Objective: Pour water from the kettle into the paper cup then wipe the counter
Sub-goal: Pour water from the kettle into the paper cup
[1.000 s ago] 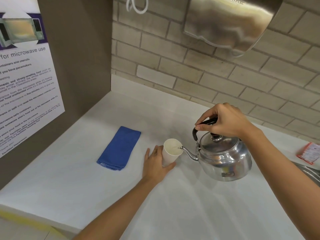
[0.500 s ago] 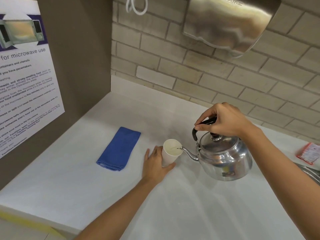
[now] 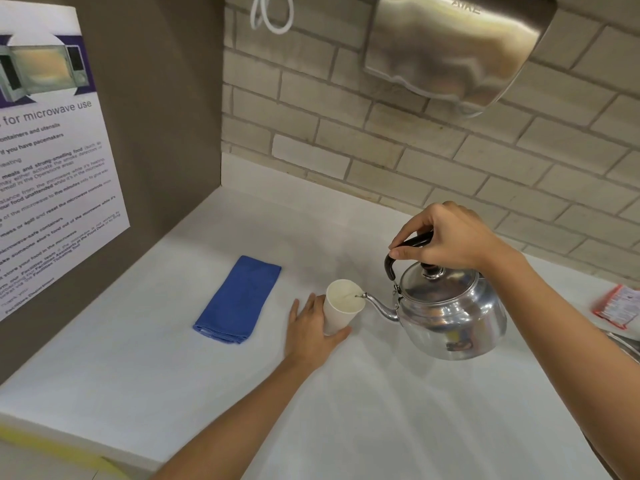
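A white paper cup [image 3: 341,308] stands upright on the white counter [image 3: 381,410], and my left hand [image 3: 311,332] wraps around its lower left side. My right hand [image 3: 446,239] grips the black handle of a shiny metal kettle [image 3: 450,315], held off the counter and tilted to the left. The kettle's spout tip rests over the cup's right rim, and liquid shows inside the cup. A folded blue cloth [image 3: 239,299] lies flat on the counter to the left of the cup, apart from both hands.
A brick wall runs behind the counter, with a steel hand dryer [image 3: 453,46] mounted above the kettle. A brown side panel with a microwave notice [image 3: 48,168] closes the left. A red-and-white packet [image 3: 620,306] and a sink edge [image 3: 627,344] sit at far right.
Hardly anything has moved. The kettle stays tilted over the cup, and both hands keep their grips.
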A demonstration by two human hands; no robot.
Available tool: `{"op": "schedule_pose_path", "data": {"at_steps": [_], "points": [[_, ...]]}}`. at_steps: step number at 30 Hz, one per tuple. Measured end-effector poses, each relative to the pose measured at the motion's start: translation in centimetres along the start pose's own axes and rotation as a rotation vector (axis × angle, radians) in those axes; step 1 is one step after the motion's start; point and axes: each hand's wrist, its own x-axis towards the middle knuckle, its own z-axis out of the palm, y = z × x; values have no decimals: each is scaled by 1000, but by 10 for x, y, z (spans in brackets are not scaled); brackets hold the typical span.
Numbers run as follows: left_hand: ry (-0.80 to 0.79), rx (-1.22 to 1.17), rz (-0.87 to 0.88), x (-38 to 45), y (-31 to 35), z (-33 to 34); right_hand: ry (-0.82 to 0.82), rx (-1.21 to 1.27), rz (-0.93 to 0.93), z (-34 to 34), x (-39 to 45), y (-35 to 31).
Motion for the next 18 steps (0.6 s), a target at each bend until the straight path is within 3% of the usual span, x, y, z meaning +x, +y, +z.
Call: {"op": "schedule_pose_path", "data": {"at_steps": [18], "points": [[-15, 3, -1, -1, 3, -3, -1, -11, 2, -2, 1, 4]]}}
